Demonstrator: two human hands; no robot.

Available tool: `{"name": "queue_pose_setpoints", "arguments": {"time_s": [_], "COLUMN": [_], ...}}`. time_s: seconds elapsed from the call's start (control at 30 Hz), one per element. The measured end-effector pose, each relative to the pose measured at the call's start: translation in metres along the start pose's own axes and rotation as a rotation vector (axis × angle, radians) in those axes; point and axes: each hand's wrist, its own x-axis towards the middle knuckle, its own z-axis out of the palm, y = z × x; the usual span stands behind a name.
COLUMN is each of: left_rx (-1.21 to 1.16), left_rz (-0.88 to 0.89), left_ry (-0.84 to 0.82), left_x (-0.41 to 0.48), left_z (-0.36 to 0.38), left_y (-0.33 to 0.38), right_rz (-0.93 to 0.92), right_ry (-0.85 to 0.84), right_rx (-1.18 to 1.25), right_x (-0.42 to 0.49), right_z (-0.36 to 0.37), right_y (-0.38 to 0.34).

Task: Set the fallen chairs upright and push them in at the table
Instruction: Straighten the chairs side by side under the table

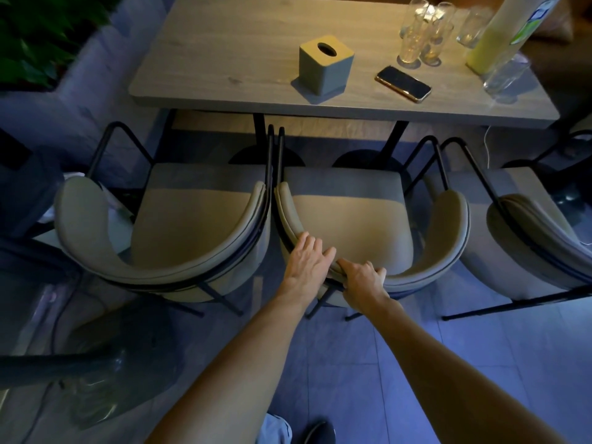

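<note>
The table (243,59) fills the twelve o'clock area. Three chairs stand upright along its near edge: the left chair (179,225) at nine o'clock, the middle chair (352,216) at centre, the right chair (525,238) at three o'clock. Both hands meet on the middle chair's curved backrest. The left hand (306,262) lies open and flat on it; the right hand (363,280) is closed around its rim, just beside the left.

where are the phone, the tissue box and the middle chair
phone (403,83), head view, middle of its dark screen
tissue box (324,68), head view, front face below the oval opening
middle chair (347,213), head view, centre of the seat cushion
</note>
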Motion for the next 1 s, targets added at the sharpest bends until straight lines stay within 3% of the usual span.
{"name": "queue_pose_setpoints", "arguments": {"time_s": [0.67, 1.0], "left_rx": [-0.055, -0.009], "left_rz": [0.030, 0.101], "left_ry": [-0.023, -0.223], "left_x": [0.002, 0.002], "left_z": [0.002, -0.026], "left_y": [-0.001, 0.001], "right_rz": [-0.008, -0.084], "right_ry": [-0.021, -0.115], "right_rx": [-0.013, 0.095], "right_x": [-0.003, -0.021], "right_z": [0.001, -0.028], "right_y": [0.003, 0.012]}}
